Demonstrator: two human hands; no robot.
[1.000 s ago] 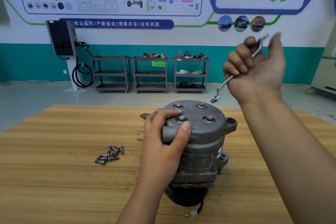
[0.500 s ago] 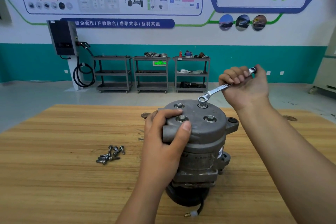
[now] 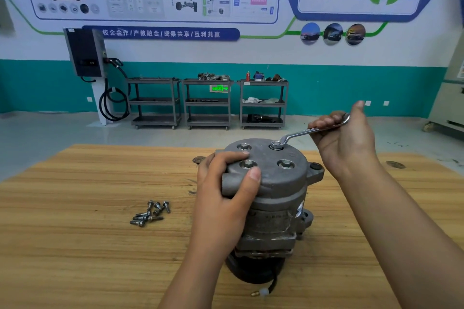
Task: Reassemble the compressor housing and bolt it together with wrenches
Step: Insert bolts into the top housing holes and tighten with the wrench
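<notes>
A grey metal compressor [image 3: 276, 198] stands upright on the wooden table [image 3: 75, 246], its black pulley end down. Several bolt heads show on its round top cover. My left hand [image 3: 226, 198] grips the cover's left side, with the thumb lying beside the near-left bolt [image 3: 247, 164]. My right hand [image 3: 344, 143] holds a silver ring wrench [image 3: 308, 132] by its handle. The wrench's ring end sits over the far-right bolt [image 3: 276, 144] on the cover.
Several loose bolts [image 3: 150, 213] lie in a small pile on the table left of the compressor. A black cable with a brass tip [image 3: 263, 291] trails from the compressor's base toward me. Knots mark the wood at far right [image 3: 395, 164].
My right hand came down from head height with the wrench and set its ring end onto the far-right bolt. The left hand and compressor stayed put.
</notes>
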